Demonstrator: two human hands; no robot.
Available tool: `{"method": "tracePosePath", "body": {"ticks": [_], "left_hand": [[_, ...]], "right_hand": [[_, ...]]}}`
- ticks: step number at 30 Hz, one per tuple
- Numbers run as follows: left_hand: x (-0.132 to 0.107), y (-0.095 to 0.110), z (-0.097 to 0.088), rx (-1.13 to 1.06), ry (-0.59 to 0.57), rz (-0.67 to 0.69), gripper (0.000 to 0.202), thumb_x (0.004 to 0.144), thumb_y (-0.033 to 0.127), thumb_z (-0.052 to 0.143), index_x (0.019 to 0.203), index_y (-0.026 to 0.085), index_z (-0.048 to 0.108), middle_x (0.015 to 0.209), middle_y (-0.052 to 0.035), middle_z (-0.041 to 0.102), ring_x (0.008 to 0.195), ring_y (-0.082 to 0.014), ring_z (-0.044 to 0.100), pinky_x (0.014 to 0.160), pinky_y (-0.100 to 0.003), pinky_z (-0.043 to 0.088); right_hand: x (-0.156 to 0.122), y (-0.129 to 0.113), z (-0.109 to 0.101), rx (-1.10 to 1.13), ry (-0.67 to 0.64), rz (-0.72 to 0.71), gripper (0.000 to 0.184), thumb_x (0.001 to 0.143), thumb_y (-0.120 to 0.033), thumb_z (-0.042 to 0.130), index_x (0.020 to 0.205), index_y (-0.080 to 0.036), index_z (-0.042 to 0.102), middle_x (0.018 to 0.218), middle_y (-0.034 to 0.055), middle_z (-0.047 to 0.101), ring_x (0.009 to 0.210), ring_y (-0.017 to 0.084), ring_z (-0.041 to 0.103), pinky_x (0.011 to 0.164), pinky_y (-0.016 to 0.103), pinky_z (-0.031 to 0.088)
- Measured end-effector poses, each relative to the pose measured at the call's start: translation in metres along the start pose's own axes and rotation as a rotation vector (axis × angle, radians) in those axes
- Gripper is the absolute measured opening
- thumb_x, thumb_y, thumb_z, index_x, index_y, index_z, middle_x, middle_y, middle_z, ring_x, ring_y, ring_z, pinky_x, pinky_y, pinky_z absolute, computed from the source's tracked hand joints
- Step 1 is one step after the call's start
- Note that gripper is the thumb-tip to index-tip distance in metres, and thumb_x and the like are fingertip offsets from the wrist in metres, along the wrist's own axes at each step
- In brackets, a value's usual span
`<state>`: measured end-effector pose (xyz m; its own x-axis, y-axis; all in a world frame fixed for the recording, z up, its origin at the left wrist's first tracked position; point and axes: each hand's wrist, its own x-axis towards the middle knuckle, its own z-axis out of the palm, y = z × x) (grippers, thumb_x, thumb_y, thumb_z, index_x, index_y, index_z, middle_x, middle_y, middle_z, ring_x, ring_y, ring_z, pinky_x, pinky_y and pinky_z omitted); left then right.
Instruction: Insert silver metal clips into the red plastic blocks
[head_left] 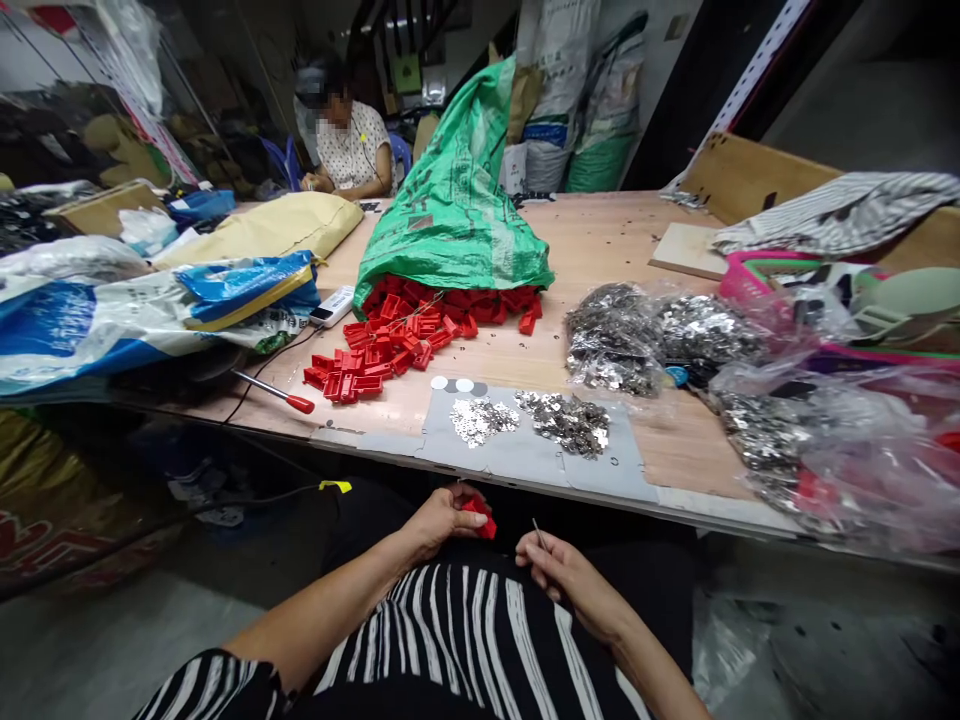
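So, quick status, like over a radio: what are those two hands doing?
Left hand: gripping red plastic piece. Right hand: thin metal pin pinched in fingers. Both held below edge of table, nothing between them.

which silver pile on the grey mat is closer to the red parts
The left pile of silver pieces, smaller and brighter than the right pile.

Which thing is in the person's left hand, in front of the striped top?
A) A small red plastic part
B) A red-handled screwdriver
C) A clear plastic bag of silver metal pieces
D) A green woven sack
A. The left hand pinches a small red plastic part, and the right hand holds a thin metal pin.
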<state>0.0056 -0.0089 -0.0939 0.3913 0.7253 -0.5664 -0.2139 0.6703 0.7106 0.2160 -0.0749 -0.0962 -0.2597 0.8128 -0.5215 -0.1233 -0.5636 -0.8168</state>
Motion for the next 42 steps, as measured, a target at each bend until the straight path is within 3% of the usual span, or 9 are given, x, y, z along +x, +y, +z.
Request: {"method": "tracePosePath", "body": {"ticks": [3, 5, 8, 10, 14, 23, 28, 34, 42], "left_hand": [[-0.015, 0.009, 0.004, 0.014, -0.119, 0.071, 0.047, 0.048, 0.016, 0.087, 0.087, 0.009, 0.063, 0.09, -0.0115, 0.07, 0.076, -0.0182, 0.066, 0.069, -0.029, 0.052], [-0.024, 0.016, 0.007, 0.009, -0.178, 0.133, 0.045, 0.053, 0.017, 0.086, 0.09, 0.011, 0.062, 0.095, -0.0108, 0.07, 0.078, -0.0175, 0.066, 0.069, -0.028, 0.052], [-0.035, 0.026, 0.01, -0.025, -0.182, 0.203, 0.043, 0.058, 0.018, 0.084, 0.094, 0.014, 0.06, 0.101, -0.0099, 0.069, 0.08, -0.0182, 0.066, 0.068, -0.03, 0.054], [-0.04, 0.033, 0.012, -0.032, -0.161, 0.255, 0.041, 0.06, 0.019, 0.082, 0.094, 0.014, 0.06, 0.103, -0.0102, 0.069, 0.082, -0.0189, 0.066, 0.07, -0.031, 0.055], [-0.047, 0.043, 0.008, -0.012, -0.095, 0.359, 0.038, 0.063, 0.019, 0.081, 0.095, 0.013, 0.063, 0.103, -0.0098, 0.069, 0.084, -0.0183, 0.065, 0.072, -0.03, 0.054], [-0.048, 0.049, 0.001, -0.019, -0.011, 0.475, 0.034, 0.066, 0.017, 0.079, 0.096, 0.014, 0.063, 0.099, -0.0071, 0.07, 0.09, -0.0163, 0.063, 0.081, -0.027, 0.051], [-0.046, 0.051, 0.002, -0.038, -0.001, 0.472, 0.034, 0.065, 0.018, 0.079, 0.094, 0.014, 0.063, 0.097, -0.0067, 0.07, 0.088, -0.0164, 0.063, 0.078, -0.026, 0.051], [-0.047, 0.052, 0.0, -0.043, 0.032, 0.486, 0.034, 0.064, 0.02, 0.08, 0.094, 0.014, 0.063, 0.097, -0.0071, 0.069, 0.088, -0.0172, 0.064, 0.077, -0.027, 0.051], [-0.046, 0.049, 0.001, -0.068, 0.035, 0.482, 0.036, 0.063, 0.022, 0.081, 0.093, 0.014, 0.062, 0.097, -0.0073, 0.069, 0.085, -0.0173, 0.064, 0.074, -0.027, 0.053]], "right_hand": [[-0.011, -0.042, 0.009, -0.231, -0.141, -0.091, 0.04, 0.079, -0.055, 0.062, 0.088, -0.016, 0.061, 0.076, 0.0003, 0.058, 0.051, 0.005, 0.034, 0.043, 0.019, 0.022], [-0.012, -0.073, 0.015, -0.36, -0.164, -0.19, 0.035, 0.084, -0.051, 0.057, 0.09, -0.016, 0.061, 0.074, -0.0005, 0.056, 0.052, 0.006, 0.036, 0.046, 0.02, 0.026], [-0.001, -0.107, 0.024, -0.566, -0.026, -0.364, 0.028, 0.088, -0.045, 0.052, 0.088, -0.018, 0.06, 0.073, -0.0002, 0.057, 0.058, 0.01, 0.044, 0.053, 0.023, 0.035], [0.014, -0.118, 0.03, -0.765, 0.113, -0.504, 0.018, 0.087, -0.036, 0.052, 0.083, -0.02, 0.059, 0.078, 0.0015, 0.061, 0.07, 0.015, 0.053, 0.064, 0.027, 0.041], [0.044, -0.119, 0.04, -1.103, 0.292, -0.624, 0.01, 0.085, -0.024, 0.05, 0.085, -0.022, 0.059, 0.086, 0.0041, 0.065, 0.078, 0.019, 0.058, 0.071, 0.031, 0.043], [0.07, -0.122, 0.051, -1.381, 0.384, -0.655, 0.012, 0.087, -0.021, 0.051, 0.095, -0.024, 0.06, 0.095, 0.0052, 0.065, 0.084, 0.019, 0.06, 0.072, 0.029, 0.043], [0.071, -0.13, 0.054, -1.394, 0.336, -0.572, 0.007, 0.086, -0.018, 0.051, 0.086, -0.022, 0.057, 0.09, 0.0034, 0.063, 0.082, 0.018, 0.06, 0.072, 0.028, 0.042], [0.069, -0.128, 0.054, -1.346, 0.326, -0.65, 0.01, 0.084, -0.016, 0.048, 0.085, -0.022, 0.056, 0.088, 0.0043, 0.061, 0.081, 0.018, 0.057, 0.073, 0.029, 0.043], [0.068, -0.128, 0.051, -1.324, 0.329, -0.636, 0.007, 0.083, -0.018, 0.048, 0.077, -0.022, 0.052, 0.084, 0.0047, 0.06, 0.077, 0.018, 0.056, 0.07, 0.03, 0.042]]}}
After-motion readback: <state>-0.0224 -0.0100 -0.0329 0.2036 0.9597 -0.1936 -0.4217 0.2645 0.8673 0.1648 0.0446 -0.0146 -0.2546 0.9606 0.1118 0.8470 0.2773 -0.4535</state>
